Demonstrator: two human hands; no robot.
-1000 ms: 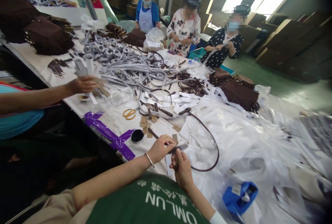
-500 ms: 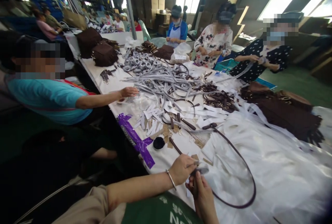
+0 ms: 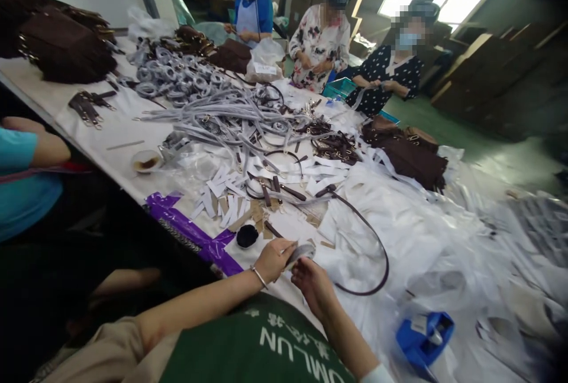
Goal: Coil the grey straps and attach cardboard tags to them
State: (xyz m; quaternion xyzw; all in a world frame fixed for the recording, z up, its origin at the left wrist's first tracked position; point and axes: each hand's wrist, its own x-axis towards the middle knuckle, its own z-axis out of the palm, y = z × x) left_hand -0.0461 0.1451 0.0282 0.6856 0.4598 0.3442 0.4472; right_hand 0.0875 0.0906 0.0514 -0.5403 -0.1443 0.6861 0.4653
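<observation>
Near the table's front edge, my left hand, with a bracelet at the wrist, grips a small grey coiled strap that looks wrapped in translucent film. My right hand has its fingers curled against the near side of the same coil; its fingertips are partly hidden. A long thin dark brown strap loops over white plastic to the right of my hands. Just beyond my left hand stands a small pot of black stuff. White strips and brown card pieces lie behind it.
Grey wrapped straps and coils are heaped mid-table. Brown bags lie at the far left and more brown bags at the right. Purple tape covers the near edge. A blue tape dispenser sits front right. Several co-workers stand around.
The view has swung to the right, bringing the blue dispenser into sight. My hands have turned the coil, and my right fingers have shifted on it. The left co-worker's reaching hand is no longer over the table.
</observation>
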